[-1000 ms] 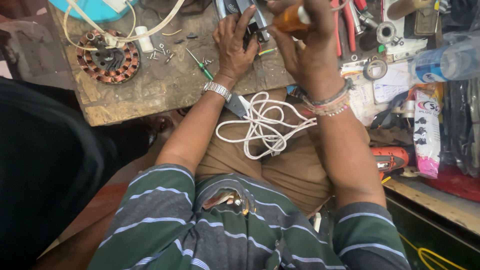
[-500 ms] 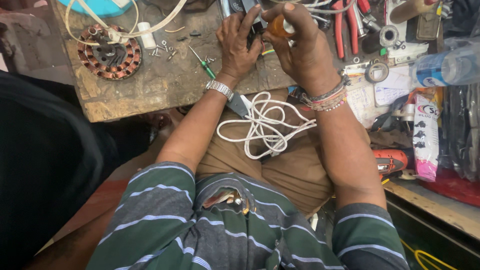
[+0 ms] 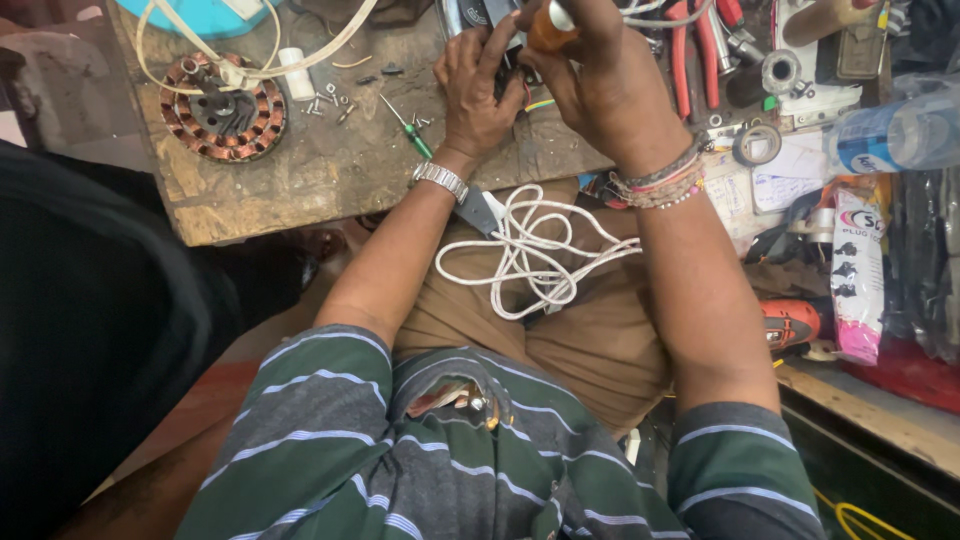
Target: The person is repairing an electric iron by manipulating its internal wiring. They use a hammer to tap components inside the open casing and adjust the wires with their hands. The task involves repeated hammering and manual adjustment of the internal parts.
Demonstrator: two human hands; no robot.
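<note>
Here the right hand [image 3: 610,80] has its grip clenched on an orange-handled tool [image 3: 548,28], just above the left hand [image 3: 480,85].

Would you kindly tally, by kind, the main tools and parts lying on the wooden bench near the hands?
Copper-wound motor stators: 1
Green-handled screwdrivers: 1
Red-handled pliers: 1
Tape rolls: 1
Orange-handled tools, gripped in the right hand: 1
Total: 5
The small loose screws are too tiny to count. The left hand steadies a dark part at the bench edge.
</note>
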